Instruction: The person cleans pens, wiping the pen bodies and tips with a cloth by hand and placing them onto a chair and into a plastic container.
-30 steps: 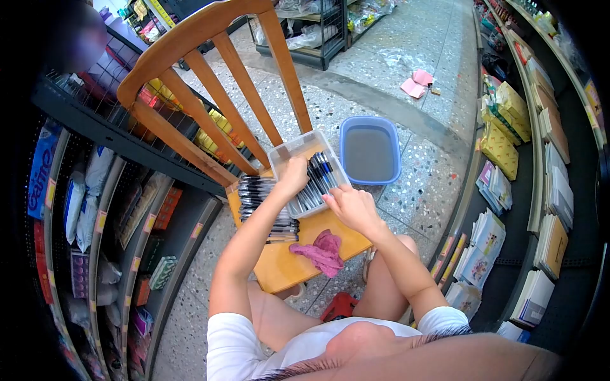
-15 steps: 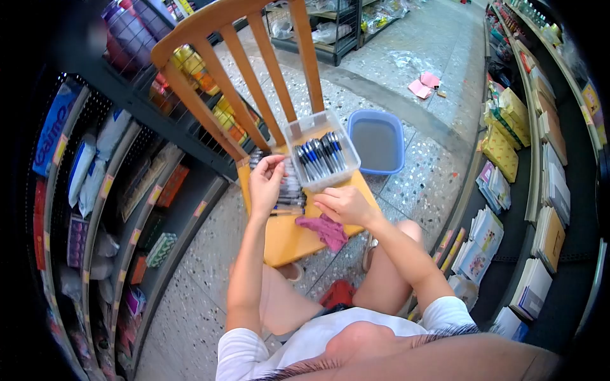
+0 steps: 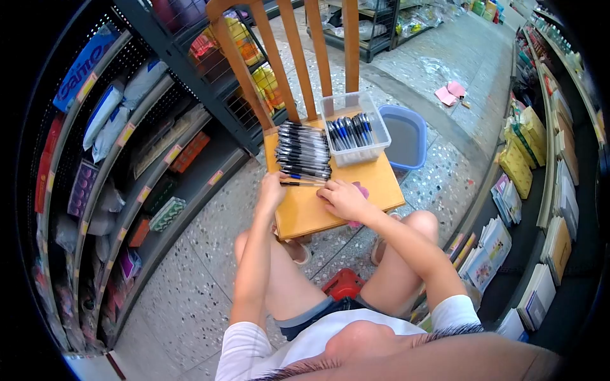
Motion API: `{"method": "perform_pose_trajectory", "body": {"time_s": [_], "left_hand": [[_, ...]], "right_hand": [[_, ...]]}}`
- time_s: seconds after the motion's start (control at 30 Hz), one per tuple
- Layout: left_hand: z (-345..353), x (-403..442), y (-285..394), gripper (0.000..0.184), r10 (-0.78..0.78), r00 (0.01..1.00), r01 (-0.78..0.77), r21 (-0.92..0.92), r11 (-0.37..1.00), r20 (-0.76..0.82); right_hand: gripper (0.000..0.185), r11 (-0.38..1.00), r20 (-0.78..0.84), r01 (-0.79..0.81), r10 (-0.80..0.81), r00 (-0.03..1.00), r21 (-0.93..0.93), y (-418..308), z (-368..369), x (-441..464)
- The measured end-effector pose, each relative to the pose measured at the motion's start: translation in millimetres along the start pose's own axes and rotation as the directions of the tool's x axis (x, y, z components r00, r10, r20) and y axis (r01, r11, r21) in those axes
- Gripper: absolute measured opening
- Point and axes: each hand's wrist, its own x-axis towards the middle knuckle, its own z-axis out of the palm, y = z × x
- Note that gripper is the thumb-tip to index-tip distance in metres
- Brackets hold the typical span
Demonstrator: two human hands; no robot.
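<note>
Firstly, one clear box (image 3: 362, 156): open-topped, it stood on a wooden chair seat (image 3: 298, 214) and held a batch of boxed pens (image 3: 349, 132), some blue. Item, loose pens (image 3: 302, 147): many, these lay side by side in a row just left of the box. Item, left hand (image 3: 272, 190): off the near left side of the box, its fingers curled in at the left ends of the nearest loose pens; whether it gripped any could not be told. Item, right hand (image 3: 344, 200): on the near side of the box, its fingers were part-bent beside the right ends of those pens; its hold, if any, was likewise unclear. Item, purple-pink cloth (image 3: 361, 189): near side of the box, mostly hidden by the right hand. Item, blue basin (image 3: 407, 166): beyond and right of the box. Step in hand, as judged: squaring or gathering the nearest pens. The next move seemed to call for even pressure at both pen ends
</note>
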Motion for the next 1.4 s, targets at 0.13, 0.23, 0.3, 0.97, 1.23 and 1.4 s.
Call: {"method": "perform_pose_trajectory", "body": {"time_s": [0.13, 0.23, 0.3, 0.97, 1.23, 1.4], "left_hand": [[19.6, 2.7, -21.8, 0.020, -0.035, 0.998, 0.036, 0.020, 0.999, -0.049], [17.3, -4.9, -23.0, 0.020, -0.031, 0.999, 0.032, 0.021, 0.999, -0.035], [7.5, -11.9, -19.1, 0.019, -0.028, 1.000, 0.028, 0.006, 1.000, -0.002], [-44.2, -26.8, 53.5, 0.013, 0.173, 0.973, 0.172, -0.982, -0.084, 0.156], [-31.3, -18.9, 73.9, 0.017, -0.007, 0.984, 0.176, -0.977, 0.116, 0.176], [-17.8, -28.3, 97.7, 0.021, 0.040, 0.928, 0.339, -0.886, 0.317, 0.369]], "right_hand": [[0.029, 0.994, 0.008, -0.090, 0.091, 0.996, -0.060, -0.3, 15.3, -6.6], [0.022, 0.992, -0.009, -0.079, 0.078, 0.997, -0.099, -0.3, 18.3, -10.4], [0.018, 0.993, 0.014, -0.059, 0.061, 0.998, -0.107, 0.6, 18.8, -9.8], [0.011, 0.106, 0.249, -0.265, 0.140, 0.958, 0.958, -5.8, -81.9, 21.8], [0.015, 0.097, 0.146, -0.190, 0.348, 0.926, 0.977, -4.4, -53.1, 16.6], [0.015, 0.445, -0.129, -0.071, 0.405, 0.905, 0.893, -9.7, -47.6, 19.9]]}}
